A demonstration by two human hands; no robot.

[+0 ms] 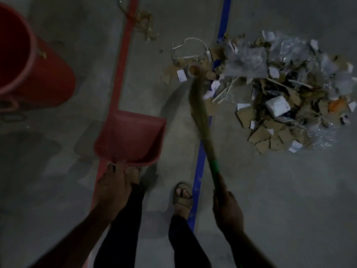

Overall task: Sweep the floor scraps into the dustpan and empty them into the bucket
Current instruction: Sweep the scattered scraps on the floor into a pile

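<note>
A person stands on a grey concrete floor, seen from above in dim light. The left hand grips the short handle at the back of a red dustpan, fingers curled round it; the pan sits low over a red floor stripe, its open mouth turned toward the right. Nothing shows inside the pan. The right hand is closed round the green handle of a grass broom, which slants up and to the left, crossing a blue floor stripe. The broom's bristle end is blurred and reaches the near left fringe of the scrap pile.

That pile lies on the floor to the right of the blue stripe, well apart from the dustpan. It is a loose heap of torn brown cardboard, white paper slips, crumpled clear plastic film and a white foam block. At its left fringe lie a roll of brown tape and a bent white strap, just left of the blue stripe. A smaller tangle of brown fibre or twine lies apart near the top of the red stripe.

A large red bucket stands at the floor's upper left, left of the red stripe, well apart from the pile. The person's sandalled foot is planted beside the blue stripe, between the two hands.
</note>
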